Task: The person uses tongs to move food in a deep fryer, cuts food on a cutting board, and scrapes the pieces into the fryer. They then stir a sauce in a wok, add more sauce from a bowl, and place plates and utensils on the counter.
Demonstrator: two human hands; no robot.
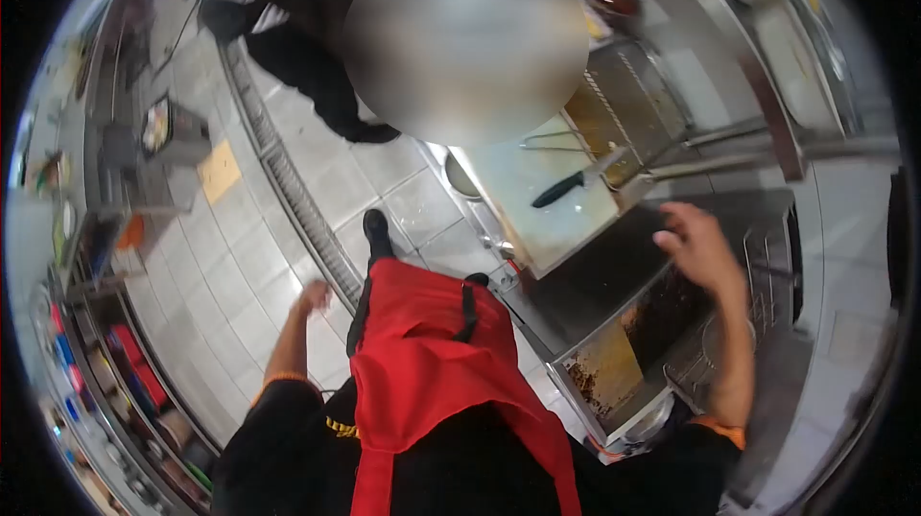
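My right hand [698, 246] is raised over the dark metal counter surface [595, 291], fingers bent and apart, with nothing visible in it. Beyond it, a black-handled knife [564, 190] lies on a pale cutting board [523, 195]. A thin metal utensil [552, 144], possibly tongs, rests farther up that board. Low at my left side, my left hand [314, 296] hangs above the tiled floor and touches no object I can see. Motion blur hides how its fingers are held.
Another person in dark clothes [302, 65] stands ahead, partly covered by a blurred oval. A metal tray with a wire rack [628, 99] adjoins the board. A floor drain grate [273, 156] runs along the tiles. Shelves [134, 372] line the left; a grey bin [177, 132] stands beyond.
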